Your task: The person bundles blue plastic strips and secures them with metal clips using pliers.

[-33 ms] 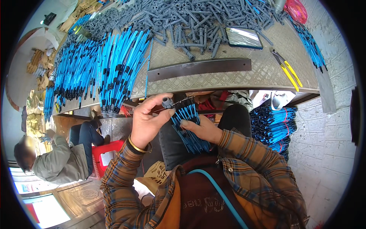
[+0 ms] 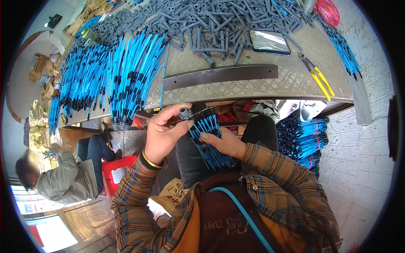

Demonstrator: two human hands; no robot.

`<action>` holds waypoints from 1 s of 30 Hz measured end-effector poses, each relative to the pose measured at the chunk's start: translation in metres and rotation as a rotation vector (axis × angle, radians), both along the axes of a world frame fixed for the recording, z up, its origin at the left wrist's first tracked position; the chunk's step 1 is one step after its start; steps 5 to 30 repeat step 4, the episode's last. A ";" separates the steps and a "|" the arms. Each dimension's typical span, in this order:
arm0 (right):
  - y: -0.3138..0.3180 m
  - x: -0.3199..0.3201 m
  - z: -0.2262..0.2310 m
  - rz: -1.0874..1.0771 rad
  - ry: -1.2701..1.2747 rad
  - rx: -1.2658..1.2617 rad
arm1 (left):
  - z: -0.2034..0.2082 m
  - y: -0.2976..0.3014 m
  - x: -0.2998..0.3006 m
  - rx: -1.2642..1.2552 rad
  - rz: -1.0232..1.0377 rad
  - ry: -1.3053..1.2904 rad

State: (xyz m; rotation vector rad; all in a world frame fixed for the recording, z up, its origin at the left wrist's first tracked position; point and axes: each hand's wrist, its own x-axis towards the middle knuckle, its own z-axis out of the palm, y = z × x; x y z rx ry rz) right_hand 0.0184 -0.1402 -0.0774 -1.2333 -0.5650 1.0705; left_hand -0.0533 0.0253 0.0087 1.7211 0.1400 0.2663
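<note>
My left hand (image 2: 165, 134) pinches a small grey plastic fitting (image 2: 184, 113) with a round open end between thumb and fingers. My right hand (image 2: 223, 142) is closed around a bundle of thin blue sticks (image 2: 213, 157) with black ends, thumb lying across them. The bundle slants over my lap, just below the table edge. A thin dark rod or wire runs between the fitting and the bundle's top; whether it joins them I cannot tell.
On the table (image 2: 303, 80) lie a heap of grey plastic fittings (image 2: 223, 29), piled blue sticks (image 2: 135, 76), a dark metal bar (image 2: 219, 76), a phone (image 2: 270, 41) and yellow-handled pliers (image 2: 318, 78). Tied blue bundles (image 2: 303, 137) stack at right. A person (image 2: 67, 175) sits at left beside a red stool (image 2: 116, 168).
</note>
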 end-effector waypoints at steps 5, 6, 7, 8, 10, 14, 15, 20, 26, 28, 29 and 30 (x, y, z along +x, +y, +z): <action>-0.003 0.003 0.000 0.056 -0.010 0.018 | -0.001 0.009 0.001 -0.185 -0.089 0.065; -0.003 0.003 0.000 0.056 -0.010 0.018 | -0.001 0.009 0.001 -0.185 -0.089 0.065; -0.003 0.003 0.000 0.056 -0.010 0.018 | -0.001 0.009 0.001 -0.185 -0.089 0.065; -0.003 0.003 0.000 0.056 -0.010 0.018 | -0.001 0.009 0.001 -0.185 -0.089 0.065; -0.003 0.003 0.000 0.056 -0.010 0.018 | -0.001 0.009 0.001 -0.185 -0.089 0.065; -0.003 0.003 0.000 0.056 -0.010 0.018 | -0.001 0.009 0.001 -0.185 -0.089 0.065; -0.003 0.003 0.000 0.056 -0.010 0.018 | -0.001 0.009 0.001 -0.185 -0.089 0.065; -0.003 0.003 0.000 0.056 -0.010 0.018 | -0.001 0.009 0.001 -0.185 -0.089 0.065; -0.003 0.003 0.000 0.056 -0.010 0.018 | -0.001 0.009 0.001 -0.185 -0.089 0.065; -0.003 0.003 0.000 0.056 -0.010 0.018 | -0.001 0.009 0.001 -0.185 -0.089 0.065; -0.003 0.003 0.000 0.056 -0.010 0.018 | -0.001 0.009 0.001 -0.185 -0.089 0.065; -0.003 0.003 0.000 0.056 -0.010 0.018 | -0.001 0.009 0.001 -0.185 -0.089 0.065</action>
